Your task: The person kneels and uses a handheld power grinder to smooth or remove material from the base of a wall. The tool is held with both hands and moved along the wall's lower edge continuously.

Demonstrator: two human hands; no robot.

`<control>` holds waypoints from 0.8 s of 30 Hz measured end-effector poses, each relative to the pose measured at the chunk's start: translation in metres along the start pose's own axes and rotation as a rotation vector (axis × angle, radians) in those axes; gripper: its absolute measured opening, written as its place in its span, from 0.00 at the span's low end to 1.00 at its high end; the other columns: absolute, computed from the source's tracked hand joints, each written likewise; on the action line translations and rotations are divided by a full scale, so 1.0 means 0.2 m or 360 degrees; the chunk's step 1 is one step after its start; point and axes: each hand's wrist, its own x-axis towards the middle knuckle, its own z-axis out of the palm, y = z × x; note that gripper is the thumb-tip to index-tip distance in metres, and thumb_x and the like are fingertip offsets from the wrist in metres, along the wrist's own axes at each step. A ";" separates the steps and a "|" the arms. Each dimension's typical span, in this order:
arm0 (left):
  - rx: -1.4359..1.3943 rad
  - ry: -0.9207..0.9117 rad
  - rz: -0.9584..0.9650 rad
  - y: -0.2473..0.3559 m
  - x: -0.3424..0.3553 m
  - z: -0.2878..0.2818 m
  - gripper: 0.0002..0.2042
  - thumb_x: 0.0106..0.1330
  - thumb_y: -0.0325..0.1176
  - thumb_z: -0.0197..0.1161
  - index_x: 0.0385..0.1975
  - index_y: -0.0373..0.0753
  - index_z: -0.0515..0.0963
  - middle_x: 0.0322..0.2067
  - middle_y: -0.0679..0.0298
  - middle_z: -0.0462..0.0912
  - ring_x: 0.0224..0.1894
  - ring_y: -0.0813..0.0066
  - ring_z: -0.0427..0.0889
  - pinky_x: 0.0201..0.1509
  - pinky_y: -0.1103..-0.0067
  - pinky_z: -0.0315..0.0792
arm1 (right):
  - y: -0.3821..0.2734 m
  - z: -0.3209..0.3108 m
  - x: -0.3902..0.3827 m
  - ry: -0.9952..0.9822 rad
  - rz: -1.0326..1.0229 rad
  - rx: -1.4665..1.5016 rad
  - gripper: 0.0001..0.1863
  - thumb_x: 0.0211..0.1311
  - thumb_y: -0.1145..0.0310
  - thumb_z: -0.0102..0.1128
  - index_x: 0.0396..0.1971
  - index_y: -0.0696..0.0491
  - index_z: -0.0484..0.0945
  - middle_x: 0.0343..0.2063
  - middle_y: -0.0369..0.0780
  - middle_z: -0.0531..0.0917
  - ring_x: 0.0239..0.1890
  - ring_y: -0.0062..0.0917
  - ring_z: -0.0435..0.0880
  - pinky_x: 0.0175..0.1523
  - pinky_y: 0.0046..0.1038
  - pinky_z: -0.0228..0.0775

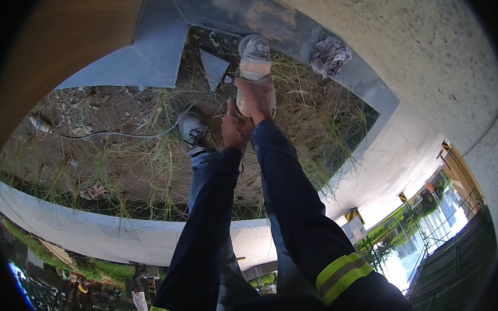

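Observation:
Both of my arms, in dark sleeves with yellow-green bands, reach forward to a dust-covered angle grinder (255, 65). My right hand (258, 96) wraps round its body. My left hand (236, 127) is closed on its near end, just left of and nearer than the right. The round front of the grinder points away from me, close to the edge of the grey slabs (219, 13). Whether its disc touches a slab cannot be made out. A triangular grey tile piece (214, 68) lies on the soil to the left of the grinder.
A grey cable (118, 134) crosses the soil with dry grass (164, 143) to the left. My shoe (192, 127) stands beside it. A crumpled cloth (330, 56) lies on the slab border at right. A rough wall (424, 50) rises on the right, and a pale kerb (95, 224) curves behind.

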 end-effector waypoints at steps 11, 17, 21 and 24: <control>-0.0473 0.0259 -0.0008 -0.04 0.14 -0.11 0.35 0.63 0.46 0.77 0.59 0.26 0.69 0.39 0.39 0.88 0.44 0.56 0.91 0.48 0.62 0.80 | -0.28 0.15 -0.06 -0.0244 -0.0140 -0.0149 0.39 0.44 0.53 0.75 0.52 0.64 0.72 0.43 0.56 0.89 0.48 0.55 0.90 0.55 0.48 0.81; -0.0503 0.0279 0.0275 -0.12 0.16 -0.18 0.37 0.63 0.46 0.76 0.62 0.25 0.69 0.38 0.40 0.89 0.45 0.61 0.90 0.50 0.63 0.80 | -0.31 0.21 -0.08 -0.0298 -0.0110 -0.0143 0.40 0.42 0.54 0.76 0.52 0.64 0.72 0.44 0.57 0.89 0.49 0.54 0.90 0.55 0.47 0.81; -0.0112 0.0045 -0.0115 0.09 0.04 -0.05 0.33 0.62 0.47 0.77 0.56 0.28 0.72 0.38 0.40 0.89 0.44 0.49 0.91 0.48 0.61 0.80 | -0.08 0.03 0.00 -0.0125 -0.0035 -0.0030 0.40 0.42 0.55 0.77 0.53 0.64 0.74 0.43 0.54 0.89 0.47 0.51 0.90 0.54 0.46 0.80; 0.0027 -0.0062 -0.0332 0.18 0.02 -0.01 0.30 0.61 0.47 0.77 0.53 0.31 0.73 0.38 0.39 0.88 0.45 0.40 0.90 0.47 0.61 0.80 | -0.01 -0.03 0.02 -0.0051 0.0016 0.0034 0.39 0.43 0.55 0.77 0.53 0.64 0.76 0.44 0.52 0.89 0.47 0.49 0.90 0.54 0.45 0.80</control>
